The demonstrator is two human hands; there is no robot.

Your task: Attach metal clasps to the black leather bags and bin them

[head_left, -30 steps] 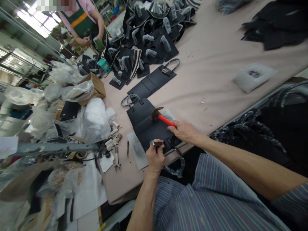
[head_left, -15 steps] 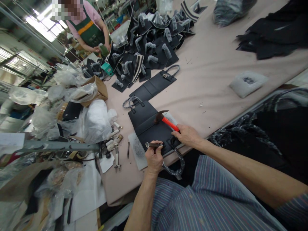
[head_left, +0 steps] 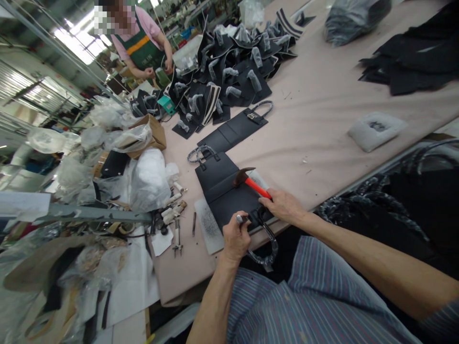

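Observation:
My right hand grips the red handle of a hammer, its dark head held over a black leather bag panel. Pinched in my left hand is a short metal punch, standing more upright near the panel's lower edge; its tip is hidden. Close by, a plastic-wrapped bag handle loops off the near table edge. A second wrapped handle sits at the panel's far end. Under the panel, a pale slab sticks out on the left.
Hand tools and a thin dark rod lie to the left, near plastic bags. Another bag panel lies beyond, before a heap of black pieces. A white block rests at right. A person in a green apron stands across.
My left hand has tilted the punch from lying nearly flat to more upright and shifted slightly right. The hammer stays over the panel. The whole view has shifted a little.

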